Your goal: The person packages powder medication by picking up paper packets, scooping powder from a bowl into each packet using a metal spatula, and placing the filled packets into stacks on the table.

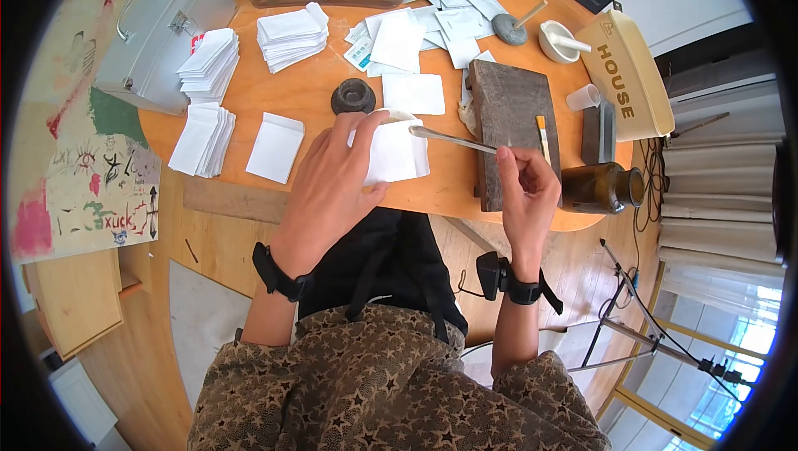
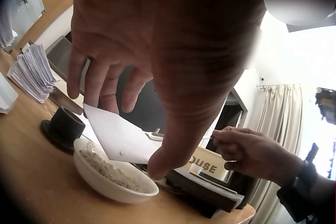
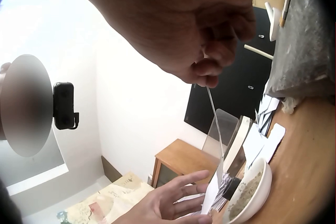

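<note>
Above a white bowl (image 2: 97, 179) of pale, grainy material, my left hand (image 1: 326, 170) holds a small white paper envelope (image 1: 395, 158), pinched between thumb and fingers. My right hand (image 1: 529, 193) pinches the handle end of a slender metal spoon (image 1: 455, 140). The spoon's far end meets the envelope's upper edge in the head view. From the right wrist, the spoon (image 3: 214, 109) slants down to the envelope. In the head view the envelope and left fingers hide most of the bowl.
A black round pot (image 1: 353, 98) stands just behind the bowl. Stacks of white envelopes (image 1: 291, 35) lie to the left, loose sachets (image 1: 457, 23) at the back. On the right are a dark wooden board (image 1: 509, 106), a brush (image 1: 543, 137) and a brown glass jar (image 1: 592, 189).
</note>
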`<control>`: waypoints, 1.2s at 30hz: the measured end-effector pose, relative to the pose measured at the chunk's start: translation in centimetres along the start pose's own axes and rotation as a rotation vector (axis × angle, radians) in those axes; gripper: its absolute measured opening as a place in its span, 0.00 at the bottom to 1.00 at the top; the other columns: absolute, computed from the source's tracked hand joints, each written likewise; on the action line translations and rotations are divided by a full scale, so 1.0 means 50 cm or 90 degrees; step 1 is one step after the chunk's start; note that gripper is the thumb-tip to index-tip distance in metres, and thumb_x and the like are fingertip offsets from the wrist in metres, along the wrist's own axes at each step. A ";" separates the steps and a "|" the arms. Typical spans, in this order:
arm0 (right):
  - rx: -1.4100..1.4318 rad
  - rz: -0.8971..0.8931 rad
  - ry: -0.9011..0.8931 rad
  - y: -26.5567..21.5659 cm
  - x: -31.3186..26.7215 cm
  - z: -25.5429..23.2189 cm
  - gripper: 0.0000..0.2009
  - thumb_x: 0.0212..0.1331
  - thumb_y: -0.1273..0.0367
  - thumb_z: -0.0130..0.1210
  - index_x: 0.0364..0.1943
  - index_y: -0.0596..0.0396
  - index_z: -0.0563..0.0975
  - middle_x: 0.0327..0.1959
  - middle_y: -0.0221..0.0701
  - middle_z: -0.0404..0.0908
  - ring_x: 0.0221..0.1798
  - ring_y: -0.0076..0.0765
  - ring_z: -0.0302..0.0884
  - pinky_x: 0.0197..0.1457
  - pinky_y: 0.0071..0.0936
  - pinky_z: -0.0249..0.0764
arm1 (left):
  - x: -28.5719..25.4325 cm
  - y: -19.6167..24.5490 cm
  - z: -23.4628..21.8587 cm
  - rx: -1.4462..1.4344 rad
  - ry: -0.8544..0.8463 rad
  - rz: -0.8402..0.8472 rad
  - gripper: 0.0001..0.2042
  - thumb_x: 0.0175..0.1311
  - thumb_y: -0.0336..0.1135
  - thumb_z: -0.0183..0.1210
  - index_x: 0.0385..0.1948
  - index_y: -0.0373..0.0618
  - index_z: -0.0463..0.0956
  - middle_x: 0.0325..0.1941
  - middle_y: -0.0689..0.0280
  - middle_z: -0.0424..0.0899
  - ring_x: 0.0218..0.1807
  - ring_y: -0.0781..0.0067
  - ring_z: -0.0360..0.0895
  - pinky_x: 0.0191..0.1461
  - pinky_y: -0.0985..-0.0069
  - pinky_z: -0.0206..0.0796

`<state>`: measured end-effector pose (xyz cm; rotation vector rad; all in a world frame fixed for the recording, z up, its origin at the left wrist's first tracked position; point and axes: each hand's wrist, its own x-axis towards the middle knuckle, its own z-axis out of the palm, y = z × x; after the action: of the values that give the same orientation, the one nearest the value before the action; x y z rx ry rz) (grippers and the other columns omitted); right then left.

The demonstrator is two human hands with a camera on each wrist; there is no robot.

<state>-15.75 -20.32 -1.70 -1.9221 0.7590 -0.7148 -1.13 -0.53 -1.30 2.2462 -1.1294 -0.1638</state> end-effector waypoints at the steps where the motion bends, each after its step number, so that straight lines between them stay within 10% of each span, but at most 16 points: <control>1: 0.006 -0.001 0.000 0.001 0.001 0.001 0.10 0.69 0.68 0.62 0.35 0.62 0.80 0.22 0.21 0.74 0.27 0.12 0.63 0.31 0.16 0.61 | 0.000 0.001 -0.001 0.000 0.000 0.000 0.39 0.48 0.25 0.73 0.66 0.45 0.64 0.60 0.55 0.71 0.57 0.47 0.75 0.61 0.58 0.71; 36: 0.014 -0.009 -0.005 -0.001 0.005 -0.005 0.08 0.70 0.69 0.61 0.36 0.61 0.82 0.23 0.21 0.73 0.26 0.11 0.62 0.30 0.15 0.58 | 0.054 -0.023 0.010 0.057 -0.021 0.106 0.35 0.50 0.29 0.72 0.65 0.47 0.69 0.60 0.58 0.73 0.65 0.50 0.70 0.72 0.59 0.62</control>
<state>-15.75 -20.62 -1.53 -1.9108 0.7297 -0.7220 1.16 -2.28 -1.93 2.2208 -1.3603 -0.0842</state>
